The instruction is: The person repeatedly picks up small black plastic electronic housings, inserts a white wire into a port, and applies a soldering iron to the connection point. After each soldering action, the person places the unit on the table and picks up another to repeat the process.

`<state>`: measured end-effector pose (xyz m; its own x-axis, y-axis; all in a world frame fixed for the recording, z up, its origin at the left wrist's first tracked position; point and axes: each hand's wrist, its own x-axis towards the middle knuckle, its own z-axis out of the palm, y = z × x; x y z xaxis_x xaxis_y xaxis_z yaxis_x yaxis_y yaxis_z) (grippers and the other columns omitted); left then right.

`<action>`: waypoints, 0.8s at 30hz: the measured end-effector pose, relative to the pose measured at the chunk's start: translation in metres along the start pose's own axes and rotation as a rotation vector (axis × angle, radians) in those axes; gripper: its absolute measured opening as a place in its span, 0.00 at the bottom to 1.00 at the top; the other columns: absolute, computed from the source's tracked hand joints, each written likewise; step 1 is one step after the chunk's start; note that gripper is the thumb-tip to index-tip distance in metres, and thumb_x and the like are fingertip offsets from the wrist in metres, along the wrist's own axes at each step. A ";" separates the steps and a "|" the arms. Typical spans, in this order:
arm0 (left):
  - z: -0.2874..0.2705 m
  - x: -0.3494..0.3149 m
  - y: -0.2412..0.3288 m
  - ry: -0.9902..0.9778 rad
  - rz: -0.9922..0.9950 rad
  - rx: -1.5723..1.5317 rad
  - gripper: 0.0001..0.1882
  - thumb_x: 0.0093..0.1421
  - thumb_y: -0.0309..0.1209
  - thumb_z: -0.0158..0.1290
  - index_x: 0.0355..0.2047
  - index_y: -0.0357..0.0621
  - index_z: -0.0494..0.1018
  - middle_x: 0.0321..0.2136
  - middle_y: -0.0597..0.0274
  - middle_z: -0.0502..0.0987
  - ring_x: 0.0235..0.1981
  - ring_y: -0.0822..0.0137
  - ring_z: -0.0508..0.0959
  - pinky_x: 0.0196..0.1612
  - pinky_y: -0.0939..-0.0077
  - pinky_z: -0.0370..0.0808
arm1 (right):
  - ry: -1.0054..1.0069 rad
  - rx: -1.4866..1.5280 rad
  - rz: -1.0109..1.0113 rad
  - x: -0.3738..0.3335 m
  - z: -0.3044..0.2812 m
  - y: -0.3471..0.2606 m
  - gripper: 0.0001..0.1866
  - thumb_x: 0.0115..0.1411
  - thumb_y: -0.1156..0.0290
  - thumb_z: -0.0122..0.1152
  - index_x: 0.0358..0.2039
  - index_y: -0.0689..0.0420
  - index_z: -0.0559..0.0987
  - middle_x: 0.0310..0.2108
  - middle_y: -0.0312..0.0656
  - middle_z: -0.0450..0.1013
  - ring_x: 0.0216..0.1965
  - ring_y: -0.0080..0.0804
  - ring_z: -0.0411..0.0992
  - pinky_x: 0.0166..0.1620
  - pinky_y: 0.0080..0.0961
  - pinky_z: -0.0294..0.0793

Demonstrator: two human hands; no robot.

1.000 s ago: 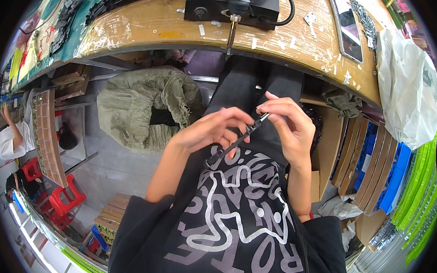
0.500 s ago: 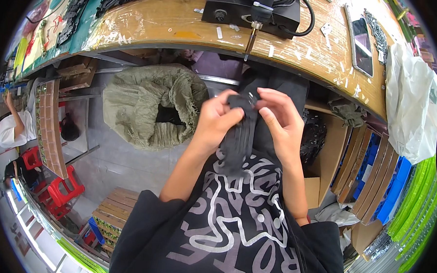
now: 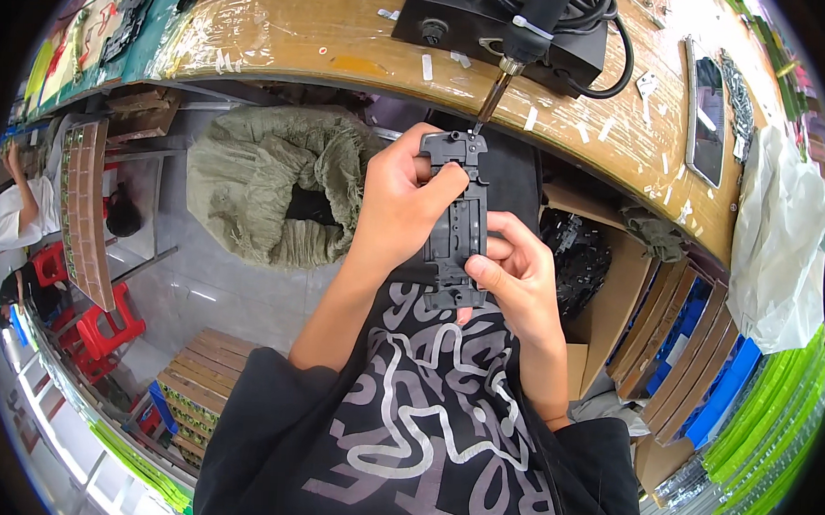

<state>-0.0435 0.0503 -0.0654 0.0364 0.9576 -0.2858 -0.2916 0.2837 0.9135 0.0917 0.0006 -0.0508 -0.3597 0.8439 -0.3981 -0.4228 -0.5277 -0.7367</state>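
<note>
A long black moulded plastic part (image 3: 457,232), like a small chassis with slots and pegs, is held upright in front of my body. My left hand (image 3: 402,188) grips its upper half, thumb across the face. Lower down, my right hand (image 3: 518,271) pinches its right edge between thumb and fingers. From the bench edge a soldering-iron-like tool (image 3: 510,64) with a black handle slants down. Its metal tip appears to touch the part's top right corner. Behind that tool sits a black box unit (image 3: 450,34) with a coiled cable.
The wooden bench (image 3: 302,46) carries white scraps and a phone-like device (image 3: 706,123). A white plastic bag (image 3: 782,237) hangs at right. Below stands a cardboard box (image 3: 603,312) of black parts. An open green woven sack (image 3: 259,186) rests at left, near red stools (image 3: 110,323). Another person (image 3: 24,199) sits far left.
The black part was blurred and lower; now it is steady and raised to the tool tip. My right hand has slid from its top down to its lower edge.
</note>
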 end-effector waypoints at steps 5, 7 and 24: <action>0.000 0.000 0.002 -0.004 0.005 0.012 0.06 0.48 0.20 0.46 0.29 0.36 0.66 0.18 0.68 0.71 0.18 0.84 0.67 0.19 0.89 0.63 | 0.000 0.004 0.005 0.000 0.000 -0.003 0.19 0.52 0.78 0.52 0.43 0.71 0.61 0.31 0.51 0.71 0.22 0.27 0.71 0.17 0.19 0.73; 0.001 0.001 0.005 0.000 -0.023 0.019 0.05 0.48 0.20 0.46 0.29 0.36 0.66 0.18 0.68 0.71 0.18 0.84 0.66 0.20 0.89 0.63 | -0.024 0.035 0.031 0.001 -0.002 -0.006 0.17 0.52 0.80 0.51 0.43 0.69 0.63 0.33 0.48 0.71 0.26 0.24 0.70 0.20 0.18 0.74; 0.005 -0.003 0.010 0.024 -0.014 0.031 0.06 0.48 0.19 0.45 0.29 0.35 0.66 0.18 0.67 0.71 0.19 0.84 0.68 0.20 0.89 0.64 | -0.071 0.047 0.020 -0.003 -0.002 -0.014 0.17 0.52 0.82 0.50 0.44 0.69 0.63 0.34 0.48 0.70 0.29 0.25 0.70 0.20 0.17 0.74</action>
<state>-0.0415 0.0500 -0.0542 0.0174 0.9523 -0.3048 -0.2615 0.2985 0.9179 0.1002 0.0057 -0.0403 -0.4262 0.8249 -0.3712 -0.4529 -0.5498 -0.7018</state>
